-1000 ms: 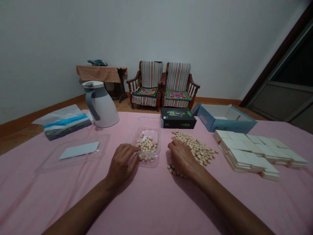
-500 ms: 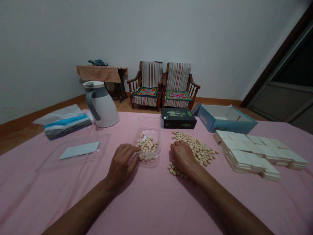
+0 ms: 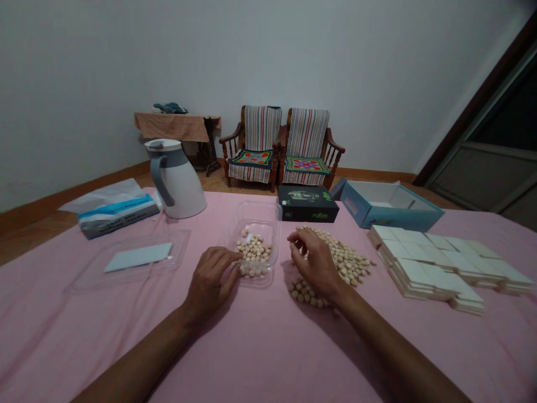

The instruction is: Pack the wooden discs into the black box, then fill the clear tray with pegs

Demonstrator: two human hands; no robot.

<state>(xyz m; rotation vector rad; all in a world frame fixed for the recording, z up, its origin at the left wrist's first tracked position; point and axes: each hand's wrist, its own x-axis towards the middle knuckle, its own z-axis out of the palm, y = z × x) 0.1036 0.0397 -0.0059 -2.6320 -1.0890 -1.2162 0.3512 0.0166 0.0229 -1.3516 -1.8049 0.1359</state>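
Note:
A clear plastic container (image 3: pixel 274 232) holds a heap of small pale, rounded wooden-looking pieces (image 3: pixel 257 249). At its near left side, my left hand (image 3: pixel 213 278) is closed on the rim, thumb in front and fingers over the edge. My right hand (image 3: pixel 316 262) hovers over a loose pile of the same pieces (image 3: pixel 352 263) on the pink cloth, to the right of the container. Its fingers are curled toward the thumb, and whatever lies inside them is mostly hidden. More pieces lie beneath its wrist.
A clear lid (image 3: pixel 182 246) with a white strip lies at left, near a tissue pack (image 3: pixel 119 215) and a white jug (image 3: pixel 184 187). A black box (image 3: pixel 308 204) and an open blue box (image 3: pixel 388 215) stand behind the pile. Stacked pale square tiles (image 3: pixel 444 260) sit at right.
My right hand has lifted off the pile, its fingers turning toward the container. My left hand stays at the container's rim.

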